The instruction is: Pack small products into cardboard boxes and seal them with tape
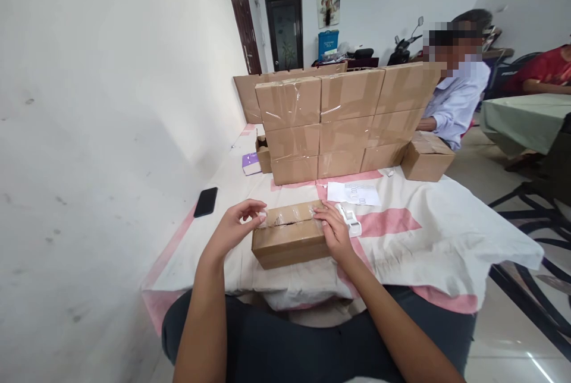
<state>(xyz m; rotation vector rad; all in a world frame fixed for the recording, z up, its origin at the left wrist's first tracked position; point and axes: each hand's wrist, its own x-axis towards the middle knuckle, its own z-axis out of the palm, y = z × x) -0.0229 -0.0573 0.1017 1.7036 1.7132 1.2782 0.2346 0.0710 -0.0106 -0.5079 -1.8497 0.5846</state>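
Note:
A brown cardboard box [289, 246] lies lengthwise on the cloth in front of me, a narrow dark gap showing along its top seam. Short pieces of clear tape [295, 213] cross that seam. At the box's left end, the thumb and forefinger of my left hand [241, 221] close on a bit of clear tape. Over the right end rests my right hand [334, 227], its fingers stretched flat against the top and the tape there. Just beyond it on the cloth is a white tape dispenser [350, 220], partly hidden by that hand.
Behind the box stands a stacked wall of taped cartons [343, 124]. A single carton [427, 157] sits to its right. A printed paper [354, 193], black phone [206, 202] and purple-and-white small box [251, 164] lie on the tablecloth [446, 234]. A person [461, 97] sits behind the cartons.

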